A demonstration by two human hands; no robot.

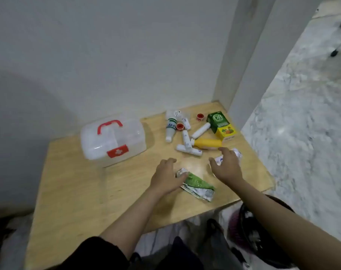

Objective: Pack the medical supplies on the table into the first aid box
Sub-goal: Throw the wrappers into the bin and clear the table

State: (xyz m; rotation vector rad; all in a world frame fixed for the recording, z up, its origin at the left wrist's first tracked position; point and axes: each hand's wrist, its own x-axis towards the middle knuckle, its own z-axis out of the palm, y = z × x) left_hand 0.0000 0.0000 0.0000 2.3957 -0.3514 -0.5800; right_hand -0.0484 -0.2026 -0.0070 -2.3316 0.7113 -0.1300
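First aid box (113,141) is lidded: open it first. Your left hand (166,178) rests spread on the green packet (198,185), gripping nothing; right hand (227,165) hovers loose-fingered over the white packet (236,153).

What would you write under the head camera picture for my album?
Two hands reach over a wooden table toward scattered medical supplies, beside a closed first aid box.

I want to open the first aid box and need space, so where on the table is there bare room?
Bare wood lies left of and in front of the first aid box, and between it and the left hand. It is crowded on the far right, around the yellow bottle and green carton.
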